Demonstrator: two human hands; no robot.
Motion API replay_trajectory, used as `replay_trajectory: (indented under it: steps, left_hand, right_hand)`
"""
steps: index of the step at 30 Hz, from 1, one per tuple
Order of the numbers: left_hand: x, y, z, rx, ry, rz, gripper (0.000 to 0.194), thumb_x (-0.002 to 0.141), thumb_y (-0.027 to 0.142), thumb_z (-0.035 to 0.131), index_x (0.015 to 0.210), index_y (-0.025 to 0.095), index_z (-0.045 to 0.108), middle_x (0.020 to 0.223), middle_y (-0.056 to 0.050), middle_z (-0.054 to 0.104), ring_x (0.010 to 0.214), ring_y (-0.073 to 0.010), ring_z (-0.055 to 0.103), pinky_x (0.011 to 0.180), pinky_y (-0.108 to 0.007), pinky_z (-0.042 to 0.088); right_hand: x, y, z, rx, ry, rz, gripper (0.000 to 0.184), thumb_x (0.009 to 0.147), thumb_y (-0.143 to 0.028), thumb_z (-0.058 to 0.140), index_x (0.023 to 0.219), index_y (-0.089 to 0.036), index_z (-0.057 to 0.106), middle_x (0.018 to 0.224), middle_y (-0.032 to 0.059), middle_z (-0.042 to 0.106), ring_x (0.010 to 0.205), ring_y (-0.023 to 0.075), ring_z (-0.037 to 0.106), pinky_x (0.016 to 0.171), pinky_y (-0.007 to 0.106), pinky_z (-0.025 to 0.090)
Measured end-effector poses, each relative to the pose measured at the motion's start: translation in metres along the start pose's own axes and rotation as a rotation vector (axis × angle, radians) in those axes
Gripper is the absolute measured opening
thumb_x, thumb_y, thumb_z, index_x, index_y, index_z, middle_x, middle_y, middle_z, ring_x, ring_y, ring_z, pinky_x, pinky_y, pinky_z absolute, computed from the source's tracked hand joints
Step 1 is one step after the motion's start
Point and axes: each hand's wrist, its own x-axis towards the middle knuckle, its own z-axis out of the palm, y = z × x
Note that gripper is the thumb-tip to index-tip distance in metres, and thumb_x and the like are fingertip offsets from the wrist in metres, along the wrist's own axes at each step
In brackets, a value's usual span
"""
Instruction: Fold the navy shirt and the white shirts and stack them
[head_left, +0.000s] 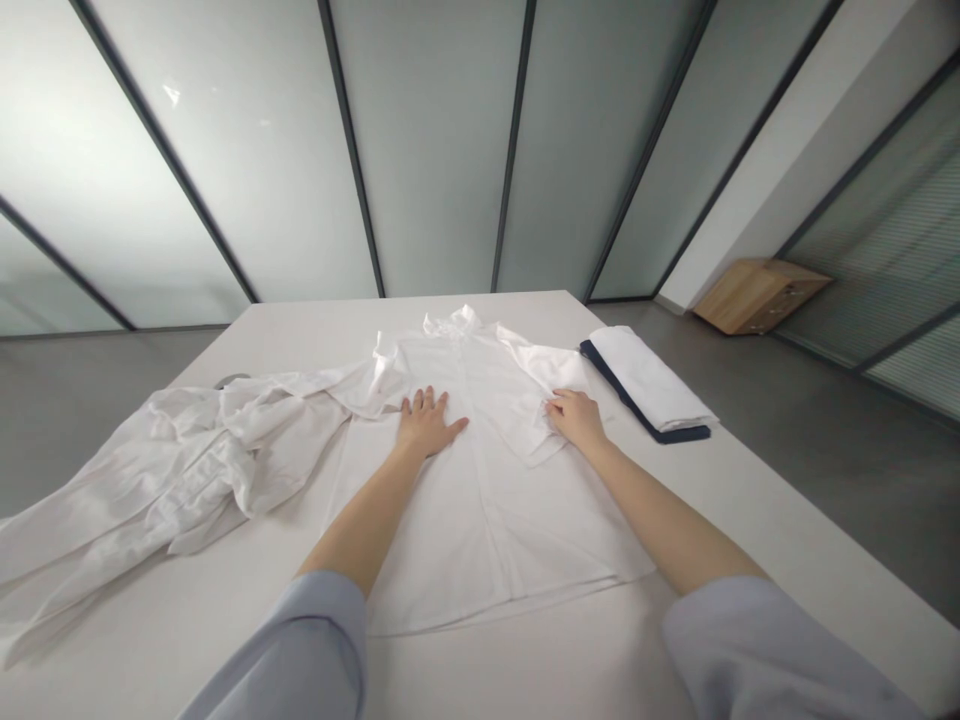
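Lying nearly flat in the middle of a white table (540,675), a white shirt (469,500) has its collar at the far end and its hem towards the wearer of the camera. The left hand (427,428) rests palm down on the shirt's upper part, fingers spread wide and gripping nothing. The right hand (579,415) is at the right sleeve, fingers curled in; whether they pinch the cloth I cannot tell. Both bare forearms, in rolled grey-blue sleeves (307,645), cross over the shirt and hide parts of its sides. To the left, a crumpled white heap of cloth (217,465) crowds up against the shirt's left sleeve (white meets white, so the border is hard to find). Behind the heap peeps a small dark grey object (234,380), mostly hidden. Near the right sleeve, a folded white cloth (651,375) lies on a flat navy piece (684,435) by the table's right edge. Beyond are frosted glass panels (442,150), grey floor (817,440) and a wooden cabinet (750,295).
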Motion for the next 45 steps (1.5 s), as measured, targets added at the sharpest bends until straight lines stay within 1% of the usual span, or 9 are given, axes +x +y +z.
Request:
replay_trajectory:
  steps: [7,11,14,17,20,24,28,35,45]
  left_hand:
    - [0.000,-0.003,0.000,-0.100,0.088,0.023,0.070,0.088,0.065,0.043,0.140,0.019,0.047,0.154,-0.015,0.035,0.144,-0.0337,0.027,0.116,-0.053,0.019]
    - [0.006,0.000,0.006,-0.611,0.137,0.162,0.053,0.095,0.054,0.038,0.132,0.020,0.054,0.137,-0.012,0.056,0.130,-0.0256,0.048,0.110,-0.042,0.035]
    - [0.012,0.005,0.013,-1.120,0.177,0.173,0.067,0.090,0.057,0.048,0.145,0.020,0.037,0.146,-0.015,0.046,0.127,-0.0277,0.051,0.101,-0.043,0.045]
    - [0.013,0.006,0.016,-1.401,0.257,0.121,0.103,0.069,0.061,0.074,0.151,0.023,0.025,0.159,-0.017,0.022,0.138,-0.0348,0.037,0.101,-0.042,0.044]
    - [0.010,0.003,0.011,-1.545,0.185,0.085,0.100,0.060,0.059,0.080,0.142,0.017,0.042,0.148,-0.019,0.043,0.130,-0.0347,0.047,0.100,-0.039,0.045]
    - [0.004,-0.001,0.001,-1.640,-0.007,0.021,0.064,0.062,0.053,0.080,0.108,0.011,0.066,0.108,-0.015,0.071,0.099,-0.0306,0.066,0.084,-0.039,0.053]
    - [0.005,0.000,-0.001,-1.677,0.056,-0.096,0.046,0.061,0.046,0.080,0.092,0.015,0.069,0.093,-0.009,0.074,0.087,-0.0265,0.069,0.077,-0.036,0.055]
    - [0.008,-0.007,-0.005,-1.697,0.191,-0.221,0.025,0.066,0.033,0.069,0.087,0.019,0.066,0.088,-0.007,0.074,0.090,-0.0262,0.069,0.080,-0.037,0.055]
    - [-0.035,-0.034,-0.035,-1.743,0.234,-0.309,0.032,0.058,0.023,0.070,0.089,0.019,0.063,0.084,-0.004,0.071,0.087,-0.0245,0.069,0.079,-0.036,0.056]
  right_hand:
    - [0.018,-0.001,-0.023,0.416,0.204,0.082,0.033,0.089,-0.030,0.040,0.093,-0.017,0.071,0.100,0.0098,0.072,0.097,0.0234,0.063,0.087,0.032,0.045]
    - [0.027,-0.027,-0.043,0.740,0.355,0.131,0.028,0.086,-0.038,0.040,0.079,-0.021,0.062,0.075,0.0034,0.064,0.081,0.0214,0.059,0.075,0.030,0.047]
    - [0.025,-0.061,-0.053,1.017,0.241,0.020,0.026,0.082,-0.044,0.046,0.068,-0.024,0.054,0.063,-0.0011,0.055,0.071,0.0188,0.055,0.067,0.027,0.045]
    - [0.015,-0.094,-0.057,1.199,-0.052,-0.135,0.025,0.079,-0.045,0.053,0.065,-0.024,0.055,0.061,-0.0019,0.055,0.067,0.0180,0.056,0.064,0.028,0.045]
    - [0.003,-0.108,-0.059,1.217,-0.183,-0.286,0.023,0.080,-0.043,0.057,0.072,-0.023,0.064,0.080,0.0012,0.068,0.082,0.0203,0.062,0.077,0.031,0.047]
    - [-0.004,-0.085,-0.049,1.174,0.094,-0.280,0.026,0.084,-0.045,0.054,0.086,-0.023,0.068,0.099,0.0047,0.071,0.101,0.0236,0.062,0.093,0.037,0.044]
    - [-0.006,-0.038,-0.019,0.925,0.344,-0.053,0.024,0.083,-0.041,0.051,0.085,-0.022,0.065,0.092,0.0060,0.070,0.095,0.0240,0.062,0.088,0.038,0.046]
    - [-0.004,-0.005,0.014,0.785,0.224,0.183,0.016,0.077,-0.031,0.049,0.077,-0.022,0.062,0.083,0.0038,0.069,0.084,0.0209,0.062,0.082,0.034,0.047]
    - [-0.002,-0.006,0.012,0.771,0.177,0.144,0.022,0.076,-0.033,0.048,0.079,-0.020,0.066,0.082,0.0057,0.070,0.082,0.0219,0.061,0.080,0.034,0.046]
